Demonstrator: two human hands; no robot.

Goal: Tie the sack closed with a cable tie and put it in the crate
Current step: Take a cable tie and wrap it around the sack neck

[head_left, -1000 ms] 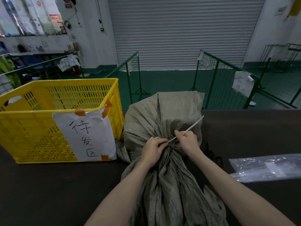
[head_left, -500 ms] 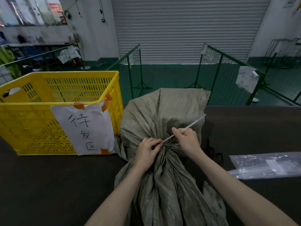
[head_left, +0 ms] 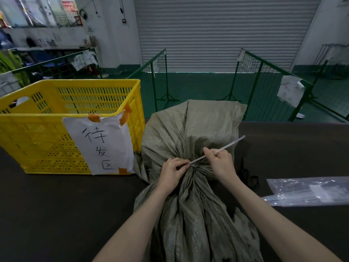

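A grey-green woven sack (head_left: 190, 129) lies on the dark table, its neck gathered in the middle. A white cable tie (head_left: 230, 143) circles the neck, with its free tail pointing up and to the right. My left hand (head_left: 172, 172) pinches the gathered neck at the tie's head. My right hand (head_left: 220, 161) grips the tie's tail just right of the neck. The yellow slatted crate (head_left: 47, 118) stands to the left of the sack and carries a taped white paper label (head_left: 101, 143).
A clear plastic bag (head_left: 309, 190) of cable ties lies on the table at right. Some dark straps (head_left: 249, 176) sit just beyond my right wrist. Green metal railings (head_left: 264, 82) and a shutter door stand behind the table's far edge.
Both hands stay at the sack's neck with little shift. The camera has tilted a bit, so the scene sits slightly lower in view.
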